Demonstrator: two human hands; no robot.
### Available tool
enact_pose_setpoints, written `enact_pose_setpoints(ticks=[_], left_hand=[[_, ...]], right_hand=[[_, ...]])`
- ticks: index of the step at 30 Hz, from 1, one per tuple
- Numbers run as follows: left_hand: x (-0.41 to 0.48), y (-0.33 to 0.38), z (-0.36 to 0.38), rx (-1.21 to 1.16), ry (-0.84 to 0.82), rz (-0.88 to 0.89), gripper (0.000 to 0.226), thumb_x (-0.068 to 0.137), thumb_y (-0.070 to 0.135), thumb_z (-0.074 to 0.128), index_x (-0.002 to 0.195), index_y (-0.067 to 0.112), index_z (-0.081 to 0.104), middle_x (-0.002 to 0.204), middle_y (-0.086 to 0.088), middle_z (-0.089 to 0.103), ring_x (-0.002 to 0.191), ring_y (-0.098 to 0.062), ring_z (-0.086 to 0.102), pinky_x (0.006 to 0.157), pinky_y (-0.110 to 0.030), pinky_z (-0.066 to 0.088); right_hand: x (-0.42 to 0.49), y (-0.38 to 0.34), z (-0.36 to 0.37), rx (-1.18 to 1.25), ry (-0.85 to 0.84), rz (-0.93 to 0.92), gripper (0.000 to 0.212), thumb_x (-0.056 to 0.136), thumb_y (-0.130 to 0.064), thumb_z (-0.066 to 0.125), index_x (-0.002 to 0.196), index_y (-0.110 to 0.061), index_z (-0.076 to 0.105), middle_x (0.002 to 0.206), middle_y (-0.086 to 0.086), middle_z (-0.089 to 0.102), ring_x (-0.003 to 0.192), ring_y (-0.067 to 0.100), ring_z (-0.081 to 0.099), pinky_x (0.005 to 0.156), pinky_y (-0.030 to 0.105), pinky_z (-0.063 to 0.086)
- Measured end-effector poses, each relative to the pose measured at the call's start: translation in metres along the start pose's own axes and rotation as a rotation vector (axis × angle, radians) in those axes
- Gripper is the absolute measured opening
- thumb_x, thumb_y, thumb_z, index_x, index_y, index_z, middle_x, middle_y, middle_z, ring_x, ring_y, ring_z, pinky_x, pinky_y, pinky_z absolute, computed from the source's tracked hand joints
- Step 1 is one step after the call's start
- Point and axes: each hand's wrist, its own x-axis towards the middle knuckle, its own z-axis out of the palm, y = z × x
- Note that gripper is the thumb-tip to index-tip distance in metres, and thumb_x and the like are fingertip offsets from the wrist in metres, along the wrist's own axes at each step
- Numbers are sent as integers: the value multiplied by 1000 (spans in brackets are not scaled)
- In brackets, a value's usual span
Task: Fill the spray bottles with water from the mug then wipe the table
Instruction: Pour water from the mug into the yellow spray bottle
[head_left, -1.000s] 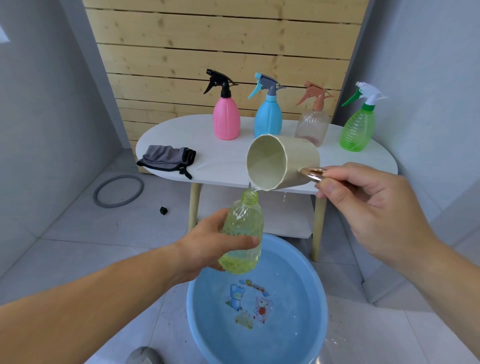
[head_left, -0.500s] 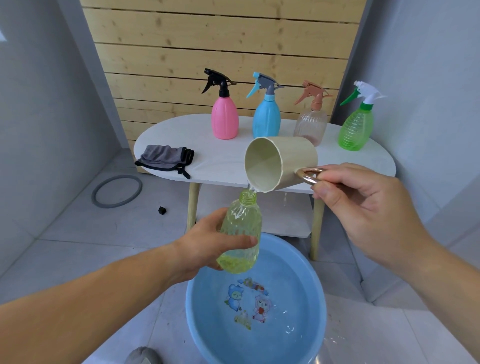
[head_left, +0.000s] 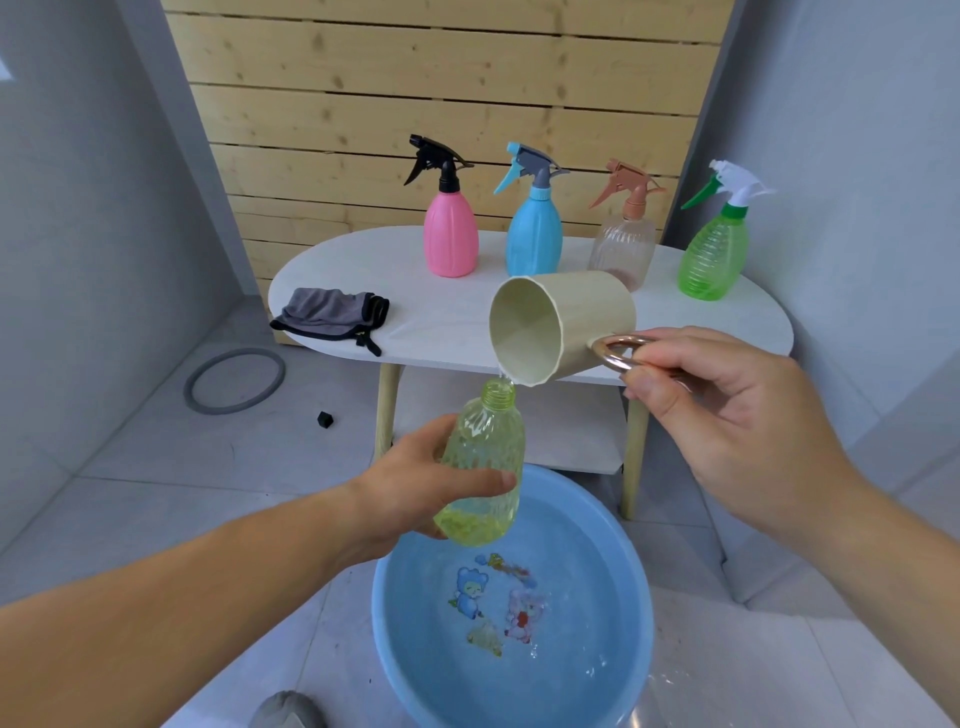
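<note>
Beige mug (head_left: 582, 317) over ribbed bottle (head_left: 485, 441)

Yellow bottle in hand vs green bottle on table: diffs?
The yellow bottle has no spray head, its neck open; the green bottle wears a trigger head. The yellow bottle is held by the left hand over the basin; the green bottle stands on the table. Both are translucent ribbed plastic.
</note>
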Motion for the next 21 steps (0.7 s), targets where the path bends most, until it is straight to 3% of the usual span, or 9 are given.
enact_pose_setpoints(ticks=[9,16,21], left_hand=[[1,1,0,-3,0,-3,68,66,35,91,127,39,61,115,5,75,105,-20,74,85,-53,63],[1,0,0,-6,4,3,72,63,36,90,128,41,61,117,6,75,106,-19,74,86,-55,63],[1,0,1,-7,-4,8,73,62,37,90,128,40,61,117,5,74,106,-20,74,82,-48,64]], right_hand=[[-1,1,2,0,-25,-2,15,89,-18,61,92,-13,75,103,-11,72,105,10,65,92,18,48],[-1,0,2,-21,-31,-20,15,89,-18,62,95,-17,75,106,-14,70,107,7,64,92,15,47],[-2,0,1,-38,-29,-30,14,89,-19,61,95,-22,74,105,-14,70,109,7,63,93,17,47]])
